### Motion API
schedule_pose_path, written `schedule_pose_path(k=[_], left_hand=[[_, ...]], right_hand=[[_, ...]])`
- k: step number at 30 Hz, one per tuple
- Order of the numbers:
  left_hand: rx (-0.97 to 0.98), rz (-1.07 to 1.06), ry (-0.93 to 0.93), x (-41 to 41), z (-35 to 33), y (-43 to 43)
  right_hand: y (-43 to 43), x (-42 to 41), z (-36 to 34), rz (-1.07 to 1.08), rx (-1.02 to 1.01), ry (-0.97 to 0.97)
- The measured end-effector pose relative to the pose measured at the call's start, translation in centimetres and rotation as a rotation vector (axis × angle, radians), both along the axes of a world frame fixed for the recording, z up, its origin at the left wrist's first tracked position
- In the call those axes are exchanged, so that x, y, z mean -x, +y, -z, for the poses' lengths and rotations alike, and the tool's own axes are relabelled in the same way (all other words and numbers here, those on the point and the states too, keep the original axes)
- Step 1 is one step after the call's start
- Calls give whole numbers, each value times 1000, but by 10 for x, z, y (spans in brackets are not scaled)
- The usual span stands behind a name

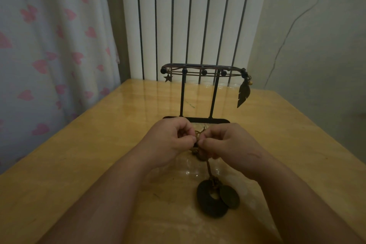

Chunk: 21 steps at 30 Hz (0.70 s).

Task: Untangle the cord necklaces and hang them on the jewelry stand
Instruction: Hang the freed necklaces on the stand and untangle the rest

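Observation:
A black metal jewelry stand [213, 97] rises at the middle of the wooden table [79, 154]. Across its top bar stretches a brown cord necklace [198, 73] with a star charm [168, 78] at the left end and a leaf pendant [243, 94] hanging at the right end. Just in front of the stand's base, my left hand [170, 138] and my right hand [227, 144] pinch a tangle of brown cord [198, 134] between fingertips. From the tangle a cord drops to a dark ring pendant [210, 202] and a dark disc pendant [229, 196] lying on the table.
A white ribbed radiator [188, 16] stands behind the table. A curtain with pink hearts [49, 45] hangs at the left. A pale wall with a thin cable [287, 33] is at the right. The table edges run diagonally on both sides.

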<state>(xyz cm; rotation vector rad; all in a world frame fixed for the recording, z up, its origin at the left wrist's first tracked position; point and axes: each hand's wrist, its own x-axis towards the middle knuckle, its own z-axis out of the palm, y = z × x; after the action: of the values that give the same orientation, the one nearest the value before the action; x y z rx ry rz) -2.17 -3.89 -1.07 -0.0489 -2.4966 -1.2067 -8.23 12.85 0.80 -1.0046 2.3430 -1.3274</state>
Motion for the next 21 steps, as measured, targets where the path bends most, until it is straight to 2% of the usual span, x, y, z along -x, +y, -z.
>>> schedule_pose_path(k=[21], left_hand=[[-8,33,-53,0,4,0]], right_hand=[[1,3,3,7,1,76]])
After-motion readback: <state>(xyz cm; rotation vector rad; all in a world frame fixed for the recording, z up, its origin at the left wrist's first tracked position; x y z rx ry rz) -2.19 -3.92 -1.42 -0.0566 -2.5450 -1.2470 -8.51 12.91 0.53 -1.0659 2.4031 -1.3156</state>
